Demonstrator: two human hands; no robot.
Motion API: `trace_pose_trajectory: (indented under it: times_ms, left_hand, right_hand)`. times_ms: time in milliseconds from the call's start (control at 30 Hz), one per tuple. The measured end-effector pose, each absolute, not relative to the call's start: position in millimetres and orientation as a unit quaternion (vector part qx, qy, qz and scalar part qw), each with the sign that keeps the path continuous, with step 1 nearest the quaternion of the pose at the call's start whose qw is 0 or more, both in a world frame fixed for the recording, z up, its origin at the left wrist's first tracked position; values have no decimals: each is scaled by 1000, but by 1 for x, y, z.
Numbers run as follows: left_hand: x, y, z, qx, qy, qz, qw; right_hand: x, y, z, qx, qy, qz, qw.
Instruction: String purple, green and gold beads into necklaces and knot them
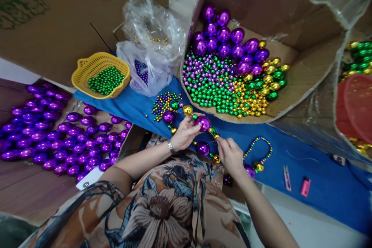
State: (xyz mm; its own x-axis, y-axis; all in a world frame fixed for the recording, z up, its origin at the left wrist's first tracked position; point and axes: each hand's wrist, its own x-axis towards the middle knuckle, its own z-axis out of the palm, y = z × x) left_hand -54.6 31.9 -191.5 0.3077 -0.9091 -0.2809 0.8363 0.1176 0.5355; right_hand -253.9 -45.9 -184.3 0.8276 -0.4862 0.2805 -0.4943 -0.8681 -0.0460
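The left forearm (142, 162) slants inward and up from a bent elbow (117, 180) to the left hand (185, 135), whose fingers (195, 128) are bent in a grip. The right forearm (263, 205) rises diagonally from the lower right; the right hand (231, 157) turns its back upward, fingertips pinched together, near the left but apart.

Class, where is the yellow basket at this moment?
In the head view, the yellow basket sits left of centre, at the left end of the blue cloth, just left of the clear plastic bags.
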Motion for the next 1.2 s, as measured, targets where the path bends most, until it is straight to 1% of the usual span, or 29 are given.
trace_pose_trajectory:
  times_ms: [100,233,400,600,833,1000,1200]
  left_hand:
    - [-56,32,-191,333,-52,-577,744]
    - [-55,31,-193,352,-63,-564,745]
    - [-49,31,-192,327,-100,-568,748]
    - [-44,33,-189,293,-106,-585,749]
    - [-39,33,-192,285,-111,-599,740]
    - [-36,35,-194,280,-126,-605,735]
    - [-34,34,-196,278,-147,-599,736]
  right_hand:
    - [-254,-43,-185,957,-254,139,25]
    - [-254,-41,-185,956,-253,145,7]
    - [-255,-41,-182,953,-256,155,-49]
    - [-255,-44,-179,940,-261,172,-136]
    - [-253,-47,-174,924,-274,150,-221]
    - [-254,-47,-177,931,-284,157,-167]
    - [-254,-48,-180,932,-273,148,-185]
